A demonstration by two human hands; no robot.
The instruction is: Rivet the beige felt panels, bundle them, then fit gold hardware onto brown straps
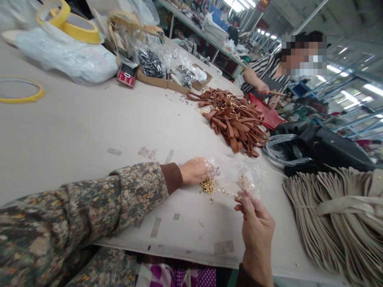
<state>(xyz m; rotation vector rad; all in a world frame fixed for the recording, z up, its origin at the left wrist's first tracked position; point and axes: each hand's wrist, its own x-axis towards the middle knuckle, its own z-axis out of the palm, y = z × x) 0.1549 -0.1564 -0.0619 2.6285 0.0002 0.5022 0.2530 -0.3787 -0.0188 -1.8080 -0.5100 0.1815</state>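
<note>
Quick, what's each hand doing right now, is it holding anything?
Left hand: curled at the clear plastic bag; its grip can't be told.
Right hand: fingers bent beside small gold pieces; can't tell if it holds one.

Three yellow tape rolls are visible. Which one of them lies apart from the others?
The yellow roll cut off by the left picture edge: it lies flat and alone on the table, while the other two rolls overlap by the plastic-wrapped package.

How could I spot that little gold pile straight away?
On the pale table, find the brown straps, then look nearer the camera to the left hand. Beside it sits the little gold pile. Its tiny, shiny bits lie loose, unlike the clear bag alongside.
</note>
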